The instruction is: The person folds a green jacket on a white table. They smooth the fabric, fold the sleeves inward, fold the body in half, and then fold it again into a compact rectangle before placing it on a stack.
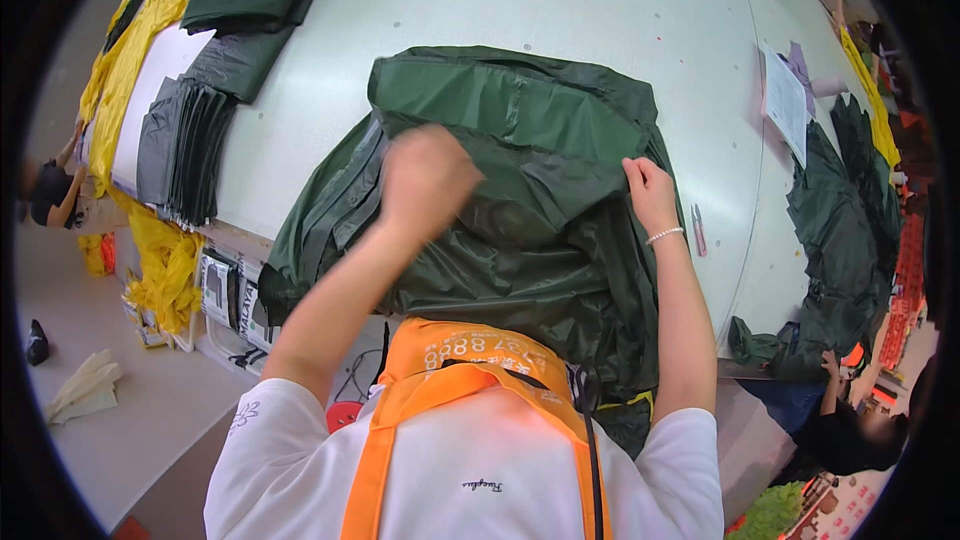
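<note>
A dark green, glossy raincoat (500, 230) lies spread in front of me on the pale table, its lower part hanging over the near edge towards my apron. Across its far part runs a smoother, lighter green folded panel (560, 115). My right hand (650, 190) pinches the right end of this panel's near edge between thumb and fingers. Over the left part of the raincoat is my left hand (428, 180), curled and smeared by motion; its fingers and anything in them cannot be made out. Small thread snips (699, 230) lie just right of my right wrist.
Folded dark green pieces (185, 145) are stacked at the left, beside yellow material (125, 70) along the table's edge. More green garments (845, 220) lie at the right, near a white paper sheet (785, 105). People work at both sides.
</note>
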`<state>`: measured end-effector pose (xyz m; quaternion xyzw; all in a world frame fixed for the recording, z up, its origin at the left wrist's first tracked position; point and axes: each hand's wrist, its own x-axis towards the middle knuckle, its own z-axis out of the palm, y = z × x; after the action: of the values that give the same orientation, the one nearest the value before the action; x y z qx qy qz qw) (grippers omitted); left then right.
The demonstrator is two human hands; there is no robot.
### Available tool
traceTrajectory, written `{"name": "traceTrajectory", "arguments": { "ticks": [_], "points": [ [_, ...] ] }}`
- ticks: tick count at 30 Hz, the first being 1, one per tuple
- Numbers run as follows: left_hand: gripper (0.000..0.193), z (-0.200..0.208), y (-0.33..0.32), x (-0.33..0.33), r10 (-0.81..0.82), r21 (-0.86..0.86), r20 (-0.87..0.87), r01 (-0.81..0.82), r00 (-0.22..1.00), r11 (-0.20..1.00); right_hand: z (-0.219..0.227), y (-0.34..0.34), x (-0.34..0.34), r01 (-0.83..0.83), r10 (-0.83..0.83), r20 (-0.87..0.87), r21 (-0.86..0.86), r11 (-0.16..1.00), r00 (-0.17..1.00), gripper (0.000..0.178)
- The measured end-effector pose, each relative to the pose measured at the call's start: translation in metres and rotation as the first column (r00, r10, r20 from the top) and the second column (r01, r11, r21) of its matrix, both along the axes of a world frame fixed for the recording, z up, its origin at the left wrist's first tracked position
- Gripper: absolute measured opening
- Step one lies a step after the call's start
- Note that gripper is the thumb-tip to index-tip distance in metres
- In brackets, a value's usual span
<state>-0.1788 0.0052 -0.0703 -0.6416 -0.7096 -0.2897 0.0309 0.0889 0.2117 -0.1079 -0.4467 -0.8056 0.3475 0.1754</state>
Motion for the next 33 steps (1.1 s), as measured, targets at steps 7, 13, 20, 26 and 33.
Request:
{"name": "traceTrajectory", "arguments": {
  "ticks": [7,13,20,26,33],
  "points": [
    [0.045,-0.087,-0.026,0.062,-0.184,-0.290,0.026,0.183,0.983,0.939,0.012,0.011,-0.029,-0.071,0.059,0.077,0.162,0.984,0.995,0.031],
    [0.032,-0.055,-0.039,0.060,-0.265,-0.027,0.098,0.269,0.959,0.963,0.019,0.044,-0.024,-0.054,-0.031,0.186,0.432,0.900,0.982,0.028],
    [0.030,-0.053,-0.050,0.065,-0.275,-0.070,0.197,0.294,0.941,0.953,0.013,-0.020,-0.065,-0.161,0.094,0.134,0.681,0.715,0.987,0.016],
    [0.048,-0.042,0.001,0.025,-0.004,-0.236,-0.071,-0.013,0.997,0.972,-0.044,-0.164,-0.076,-0.519,0.415,0.403,0.192,0.833,0.816,0.054],
    [0.065,-0.084,0.012,-0.016,0.040,-0.369,-0.207,-0.116,0.978,0.922,-0.052,-0.149,-0.060,-0.361,0.359,0.044,0.094,0.928,0.932,0.062]
  ]
}}
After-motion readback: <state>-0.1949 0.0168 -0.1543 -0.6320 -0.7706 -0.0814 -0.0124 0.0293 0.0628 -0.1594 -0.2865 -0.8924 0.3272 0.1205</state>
